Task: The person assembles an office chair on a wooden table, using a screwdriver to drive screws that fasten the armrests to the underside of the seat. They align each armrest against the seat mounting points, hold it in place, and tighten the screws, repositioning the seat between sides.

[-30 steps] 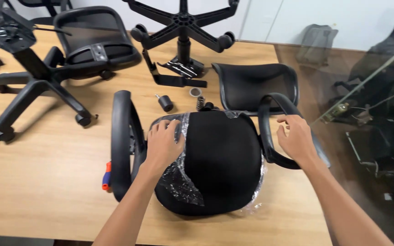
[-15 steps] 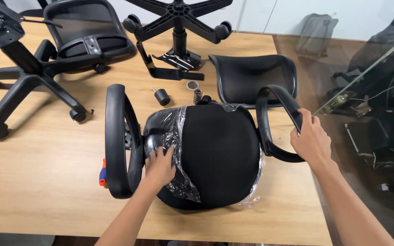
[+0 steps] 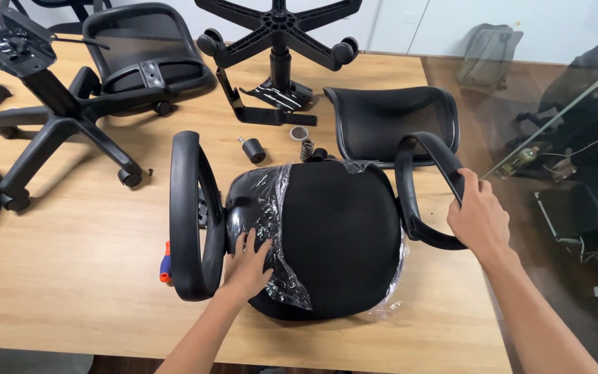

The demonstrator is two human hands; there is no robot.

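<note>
1. Black chair seat point(image 3: 340, 235) lying near the front edge of the wooden table point(image 3: 70, 277), partly wrapped in clear plastic film point(image 3: 271, 208) that covers its left portion and shows again under the right rim
2. Left hand point(image 3: 249, 266) spread flat, fingers open, pressed on the film at the seat's lower left; holding nothing
3. Right hand point(image 3: 477, 218) closed around the right armrest point(image 3: 427, 190), a black loop standing up at the seat's right side
4. Left armrest point(image 3: 189, 215) standing upright at the seat's left side, just beside the left hand
5. Orange-and-blue tool handle point(image 3: 166, 262) poking out from behind the left armrest, on the tabletop
6. Beyond the seat: small black knob point(image 3: 252, 149), spring point(image 3: 305, 148) and ring point(image 3: 300, 131) close together, mesh backrest point(image 3: 392, 121) touching the right armrest
7. Farther back: upturned five-star base point(image 3: 278, 28) with casters, second base point(image 3: 57, 118) at left, another mesh back point(image 3: 140, 52)
</note>
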